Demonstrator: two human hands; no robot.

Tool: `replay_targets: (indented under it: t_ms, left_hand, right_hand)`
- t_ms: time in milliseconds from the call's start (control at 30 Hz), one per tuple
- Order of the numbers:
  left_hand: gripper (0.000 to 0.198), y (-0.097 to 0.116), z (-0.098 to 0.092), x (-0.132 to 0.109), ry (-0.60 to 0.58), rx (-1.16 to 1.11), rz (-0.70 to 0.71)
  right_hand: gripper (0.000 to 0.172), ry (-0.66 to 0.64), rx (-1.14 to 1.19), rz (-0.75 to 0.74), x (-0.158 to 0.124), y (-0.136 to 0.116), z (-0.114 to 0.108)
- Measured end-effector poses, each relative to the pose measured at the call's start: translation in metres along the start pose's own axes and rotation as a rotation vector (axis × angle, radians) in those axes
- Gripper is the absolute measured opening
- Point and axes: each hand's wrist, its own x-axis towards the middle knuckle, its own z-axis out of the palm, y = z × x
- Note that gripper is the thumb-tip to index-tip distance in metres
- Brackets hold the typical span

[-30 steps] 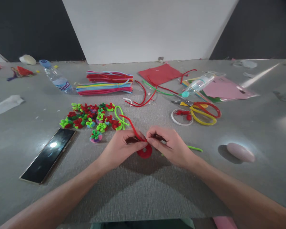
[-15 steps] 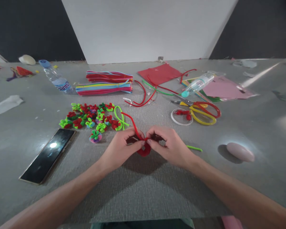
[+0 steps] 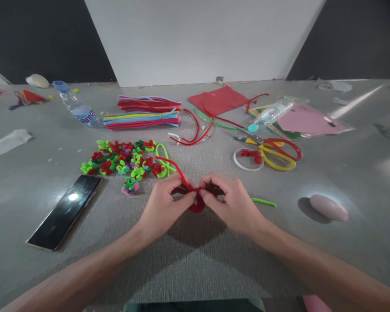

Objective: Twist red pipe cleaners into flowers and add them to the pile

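Between my two hands is a red pipe cleaner [image 3: 178, 170], its lower part curled into a rounded loop below my fingertips. My left hand [image 3: 169, 197] pinches it from the left, thumb against fingers, and the free end sticks up and to the left above that hand. From the other side my right hand [image 3: 227, 197] is closed on the same pipe cleaner near the loop. The fingertips hide how the strands cross. Left of my left hand lies a cluster of small red and green pipe-cleaner flowers [image 3: 138, 173], with a bent light-green pipe cleaner [image 3: 162, 151] beside it.
A phone [image 3: 65, 212] lies at left. Bundled pipe cleaners [image 3: 143, 120] and a water bottle [image 3: 76, 106] are behind. Scissors [image 3: 277, 158], a white ring [image 3: 248, 167], a clear bottle [image 3: 273, 115], red paper [image 3: 217, 102] and a pinkish oval object [image 3: 328, 207] lie around to the right.
The free end of the red pipe cleaner has swung lower and further left. Both hands stay pinched in nearly the same place.
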Motion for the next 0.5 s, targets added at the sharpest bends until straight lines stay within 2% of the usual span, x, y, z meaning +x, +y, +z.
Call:
replay_targets:
  t_ms: [167,333,500]
  left_hand:
    - [0.007,-0.0011,-0.002,0.0014,-0.018,-0.14,-0.106]
    - [0.015,0.0018,-0.0021,0.0027,-0.014,-0.215,-0.139]
    - [0.018,-0.004,-0.0004,0.0045,-0.003,-0.272,-0.175]
  right_hand:
    - [0.009,-0.036,0.1,0.02,0.0021,-0.0023,-0.0029]
    - [0.014,-0.08,0.181,0.03,0.0022,0.0005,-0.0034]
    - [0.015,-0.092,0.211,0.043,0.0021,0.0031,-0.0037]
